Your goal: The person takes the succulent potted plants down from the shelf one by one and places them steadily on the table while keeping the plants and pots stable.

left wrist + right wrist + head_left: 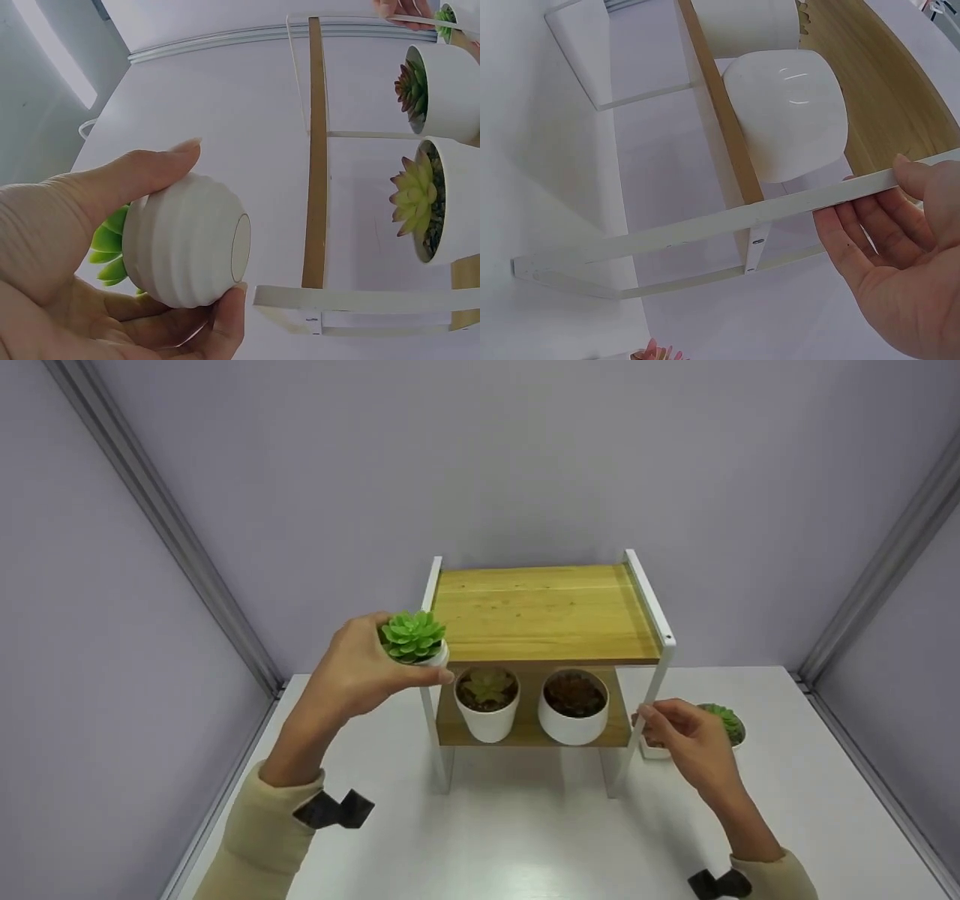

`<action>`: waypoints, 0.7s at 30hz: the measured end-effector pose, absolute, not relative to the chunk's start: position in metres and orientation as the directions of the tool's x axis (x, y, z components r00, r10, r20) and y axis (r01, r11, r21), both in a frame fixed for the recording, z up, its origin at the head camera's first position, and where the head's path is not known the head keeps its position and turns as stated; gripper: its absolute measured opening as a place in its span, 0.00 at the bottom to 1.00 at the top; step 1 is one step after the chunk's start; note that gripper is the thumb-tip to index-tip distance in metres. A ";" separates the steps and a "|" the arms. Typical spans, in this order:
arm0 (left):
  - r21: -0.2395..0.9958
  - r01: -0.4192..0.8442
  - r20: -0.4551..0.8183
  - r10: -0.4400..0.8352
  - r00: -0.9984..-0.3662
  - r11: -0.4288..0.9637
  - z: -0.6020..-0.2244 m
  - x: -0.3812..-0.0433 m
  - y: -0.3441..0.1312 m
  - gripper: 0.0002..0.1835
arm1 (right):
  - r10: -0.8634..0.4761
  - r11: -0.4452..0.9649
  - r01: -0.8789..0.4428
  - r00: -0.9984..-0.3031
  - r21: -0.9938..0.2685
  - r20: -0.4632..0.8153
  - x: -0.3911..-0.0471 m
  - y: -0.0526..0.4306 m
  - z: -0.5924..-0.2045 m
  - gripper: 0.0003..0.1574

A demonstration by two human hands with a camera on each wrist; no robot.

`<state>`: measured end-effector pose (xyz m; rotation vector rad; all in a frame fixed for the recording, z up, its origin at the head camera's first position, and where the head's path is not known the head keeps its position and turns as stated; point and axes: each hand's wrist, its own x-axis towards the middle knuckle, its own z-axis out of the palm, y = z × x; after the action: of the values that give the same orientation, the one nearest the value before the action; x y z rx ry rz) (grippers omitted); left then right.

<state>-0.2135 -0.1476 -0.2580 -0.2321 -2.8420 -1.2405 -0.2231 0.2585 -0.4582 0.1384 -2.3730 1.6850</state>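
— Noticed what nearest?
— Saw a left sleeve at lower left of the head view, a right sleeve at lower right.
— And the hands?
— Saw the right hand, at right of the head view, pinching a white post between thumb and fingers. Found the left hand, left of centre, curled round a ribbed pot, thumb on one side and fingertips on the other.
— Placed that pot where?
— Up off the white table, roughly upright, just beside the front left corner of the upper shelf, with a green rosette in it.
— And behind?
— Spotted two pots standing apart on the lower shelf, centre of the head view: a left pot with a yellow-green plant, a right pot with a dark reddish one.
— And past the right hand?
— Made out a bright green plant, partly hidden by that hand, and, at the bottom edge of the right wrist view, pink leaves.
— Saw what farthest?
— Traced a pale wall across the top of the head view.
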 end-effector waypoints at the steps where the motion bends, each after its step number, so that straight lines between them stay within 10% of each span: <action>1: 0.725 0.146 0.088 0.121 -0.989 0.673 -0.259 -0.212 -0.149 0.35 | 0.055 0.334 -0.207 -0.970 -0.920 0.238 -0.223 0.258 -0.458 0.20; 21: 0.757 0.101 0.095 0.044 -0.995 0.646 -0.280 -0.191 -0.174 0.40 | 0.071 0.336 -0.196 -0.970 -0.921 0.233 -0.220 0.263 -0.460 0.22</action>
<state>-0.1909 -0.1740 -0.2795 -0.1229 -2.7882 -1.2882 -0.2196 0.2631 -0.4598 0.1137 -2.3692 1.6834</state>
